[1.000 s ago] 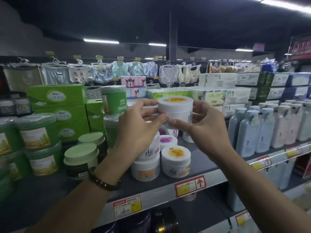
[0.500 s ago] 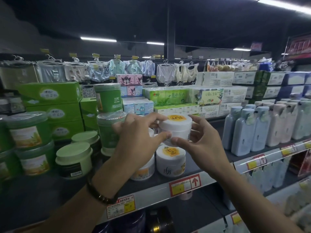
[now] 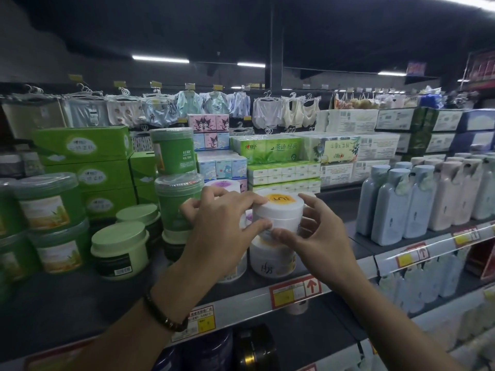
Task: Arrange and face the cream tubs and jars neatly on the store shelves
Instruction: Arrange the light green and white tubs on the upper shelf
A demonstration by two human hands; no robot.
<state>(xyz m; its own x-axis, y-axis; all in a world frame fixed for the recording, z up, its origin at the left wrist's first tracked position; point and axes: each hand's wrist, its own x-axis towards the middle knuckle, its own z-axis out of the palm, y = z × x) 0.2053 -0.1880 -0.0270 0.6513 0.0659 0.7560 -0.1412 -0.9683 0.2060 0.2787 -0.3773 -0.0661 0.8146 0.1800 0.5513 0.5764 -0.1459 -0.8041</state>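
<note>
A white cream jar with an orange lid label (image 3: 278,212) sits on top of another white jar (image 3: 272,259) at the front of the grey shelf (image 3: 80,295). My left hand (image 3: 222,231) grips its left side, thumb on the front. On the jar's right side my right hand (image 3: 313,236) holds it, with the thumb low at the front. More white jars stand behind my left hand, one with a purple label (image 3: 223,184). A third white jar (image 3: 235,269) is mostly hidden under my left hand.
Green tubs (image 3: 119,250) (image 3: 51,204) and tall green jars (image 3: 174,151) fill the shelf's left side, with green boxes (image 3: 83,145) behind. Pastel bottles (image 3: 393,207) stand in rows at right. Tissue packs (image 3: 270,151) lie behind. Price tags (image 3: 294,290) line the shelf edge.
Both hands have brought the orange-labelled jar down from chest height onto the jar at the shelf front.
</note>
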